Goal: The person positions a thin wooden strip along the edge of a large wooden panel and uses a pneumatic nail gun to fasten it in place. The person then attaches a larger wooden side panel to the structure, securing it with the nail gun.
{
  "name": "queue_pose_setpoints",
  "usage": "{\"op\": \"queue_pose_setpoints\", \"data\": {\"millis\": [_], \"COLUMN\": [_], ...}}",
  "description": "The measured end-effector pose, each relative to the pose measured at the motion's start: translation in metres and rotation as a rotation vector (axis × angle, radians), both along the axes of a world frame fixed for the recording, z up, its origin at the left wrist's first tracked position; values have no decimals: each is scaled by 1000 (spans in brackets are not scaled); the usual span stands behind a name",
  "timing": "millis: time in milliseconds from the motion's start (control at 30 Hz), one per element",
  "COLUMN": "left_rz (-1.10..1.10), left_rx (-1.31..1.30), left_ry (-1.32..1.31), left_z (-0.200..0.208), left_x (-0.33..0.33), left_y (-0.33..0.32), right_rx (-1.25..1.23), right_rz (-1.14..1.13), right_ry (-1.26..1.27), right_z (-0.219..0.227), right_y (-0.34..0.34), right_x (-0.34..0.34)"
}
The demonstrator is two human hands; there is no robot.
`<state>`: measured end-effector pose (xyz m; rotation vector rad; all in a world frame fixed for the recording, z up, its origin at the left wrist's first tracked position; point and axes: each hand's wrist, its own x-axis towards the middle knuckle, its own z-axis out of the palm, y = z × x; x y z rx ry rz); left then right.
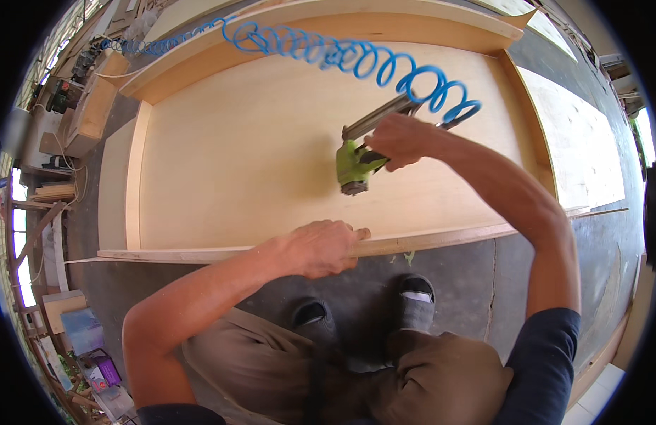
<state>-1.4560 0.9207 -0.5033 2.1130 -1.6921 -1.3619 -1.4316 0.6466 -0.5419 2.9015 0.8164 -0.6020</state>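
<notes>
A green pneumatic nail gun (pixel 353 164) hangs above the panel, tilted, with its long metal magazine pointing away to the upper right. My right hand (pixel 401 142) is closed round its handle. A coiled blue air hose (pixel 370 62) runs from the gun's handle toward the far left. Below the gun lies a large shallow wooden box (pixel 221 177), a pale plywood panel with boards standing along its edges. My left hand (pixel 319 248) is closed over the near edge board (pixel 427 242), its thumb side toward the panel.
A plywood sheet (pixel 579 142) lies to the right of the box. At the left stand a wooden crate (pixel 94 117) and stacked offcuts (pixel 53 192). My shoes (pixel 416 301) are on the grey floor (pixel 469 283) close to the near edge. A purple box (pixel 106 368) sits at lower left.
</notes>
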Motion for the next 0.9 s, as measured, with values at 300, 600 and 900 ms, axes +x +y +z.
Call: {"op": "queue_pose_setpoints", "data": {"millis": [300, 600, 900], "left_rz": [100, 40, 33], "left_rx": [-19, -109, -119], "left_ry": [27, 77, 59], "left_z": [4, -6, -3], "left_x": [5, -1, -4], "left_y": [23, 6, 2], "right_rx": [-8, 185, 251], "right_rz": [-434, -291, -211], "right_ry": [-353, 61, 22], "right_z": [181, 170, 123], "right_y": [-10, 56, 72], "right_x": [-158, -275, -305]}}
